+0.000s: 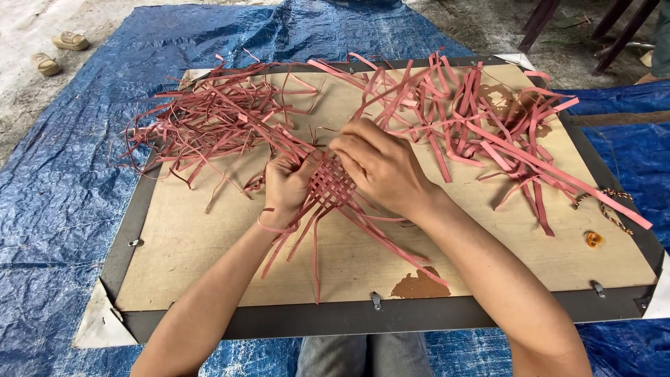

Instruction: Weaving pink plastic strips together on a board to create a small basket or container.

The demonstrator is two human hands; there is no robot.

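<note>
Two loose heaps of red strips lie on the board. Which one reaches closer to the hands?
The left heap: its strips run right down to the left hand. The right heap lies apart from the right hand.

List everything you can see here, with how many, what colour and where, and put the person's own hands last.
woven patch: one, reddish-pink, centre of the board, between the hands
loose strips: many, reddish-pink, spread over the far half of the board
board: one, light wood with a dark frame, on the tarp
tarp: one, blue, on the ground under the board
sandals: two, tan, far left on the ground
small orange piece: one, right edge of the board
left hand: one, gripping the woven patch's left side
right hand: one, fingers pressed on the woven patch
</note>
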